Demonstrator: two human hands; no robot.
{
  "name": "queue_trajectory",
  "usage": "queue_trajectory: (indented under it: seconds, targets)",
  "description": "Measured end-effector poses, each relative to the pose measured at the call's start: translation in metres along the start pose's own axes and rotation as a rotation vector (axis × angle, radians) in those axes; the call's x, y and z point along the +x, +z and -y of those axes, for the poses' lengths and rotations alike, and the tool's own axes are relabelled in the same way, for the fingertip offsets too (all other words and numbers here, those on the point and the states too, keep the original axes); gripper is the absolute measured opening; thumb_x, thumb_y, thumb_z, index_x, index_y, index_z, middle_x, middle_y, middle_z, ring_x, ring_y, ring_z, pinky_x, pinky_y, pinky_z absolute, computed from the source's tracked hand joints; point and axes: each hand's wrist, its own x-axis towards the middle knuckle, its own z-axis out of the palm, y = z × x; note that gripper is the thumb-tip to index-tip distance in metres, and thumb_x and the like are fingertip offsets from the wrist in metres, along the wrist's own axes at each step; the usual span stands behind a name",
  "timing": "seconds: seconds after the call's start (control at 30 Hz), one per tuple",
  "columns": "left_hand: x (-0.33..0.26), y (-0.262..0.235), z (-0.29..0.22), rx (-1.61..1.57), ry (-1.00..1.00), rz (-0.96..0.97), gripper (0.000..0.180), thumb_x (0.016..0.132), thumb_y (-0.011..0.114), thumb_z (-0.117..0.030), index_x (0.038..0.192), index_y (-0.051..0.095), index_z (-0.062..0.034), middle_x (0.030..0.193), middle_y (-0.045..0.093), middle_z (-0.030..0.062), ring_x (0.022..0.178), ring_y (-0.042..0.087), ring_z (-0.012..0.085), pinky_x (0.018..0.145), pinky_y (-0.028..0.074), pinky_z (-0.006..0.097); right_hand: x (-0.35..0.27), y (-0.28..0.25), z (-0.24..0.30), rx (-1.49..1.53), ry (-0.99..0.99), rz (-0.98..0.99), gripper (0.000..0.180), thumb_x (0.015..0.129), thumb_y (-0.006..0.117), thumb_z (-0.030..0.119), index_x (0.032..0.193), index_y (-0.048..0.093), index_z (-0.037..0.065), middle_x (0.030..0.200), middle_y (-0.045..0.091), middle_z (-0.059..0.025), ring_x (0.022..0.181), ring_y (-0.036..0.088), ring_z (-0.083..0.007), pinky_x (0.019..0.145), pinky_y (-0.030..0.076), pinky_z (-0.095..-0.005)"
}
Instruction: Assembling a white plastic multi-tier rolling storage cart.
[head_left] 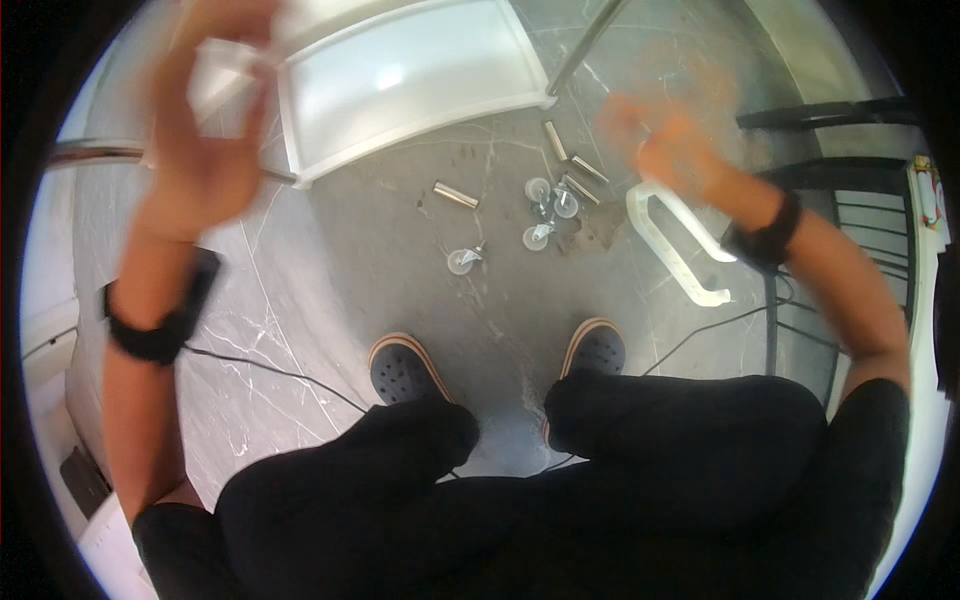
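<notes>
My left hand (205, 160) is raised at the upper left, smeared by motion. Its fingers curve around a pale area beside a white rectangular shelf panel (410, 85); whether it grips anything is unclear. My right hand (680, 145) is blurred too, over the floor just above a white U-shaped handle (665, 240). Metal poles run from the panel's corners, one of them a silver pole (588, 45). On the floor between my hands lie several short metal tubes (456, 194) and several caster wheels with clear rollers (462, 261), most of them clustered nearer my right hand.
A black metal rack (870, 230) stands at the right, with dark bars (825, 116) reaching inward above it. Thin black cables (275, 370) cross the grey marbled floor on both sides. My feet in dark clogs (402, 368) are close to the casters.
</notes>
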Motion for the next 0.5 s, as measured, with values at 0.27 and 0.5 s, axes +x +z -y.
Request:
queue_trajectory:
  seconds: [0.27, 0.5]
  targets:
    - [-0.070, 0.201, -0.051, -0.233, 0.182, 0.865, 0.035, 0.082, 0.063, -0.008, 0.117, 0.057, -0.0061, 0.117, 0.057, 0.0096, 0.105, 0.058, 0.0297, 0.087, 0.049, 0.039, -0.080, 0.072, -0.045, -0.265, 0.165, 0.798, 0.009, 0.081, 0.059, 0.015, 0.085, 0.058, 0.006, 0.087, 0.061, -0.0145, 0.085, 0.063, -0.0330, 0.070, 0.050, -0.0448]
    - [-0.105, 0.241, -0.024, -0.120, 0.123, 0.849, 0.030, 0.078, 0.060, -0.003, 0.108, 0.058, -0.0067, 0.106, 0.056, 0.0085, 0.105, 0.056, 0.0270, 0.088, 0.047, 0.039, -0.063, 0.073, -0.080, -0.468, 0.239, 0.648, 0.029, 0.083, 0.061, 0.014, 0.108, 0.052, 0.006, 0.097, 0.062, -0.0161, 0.095, 0.062, -0.0370, 0.079, 0.051, -0.0465]
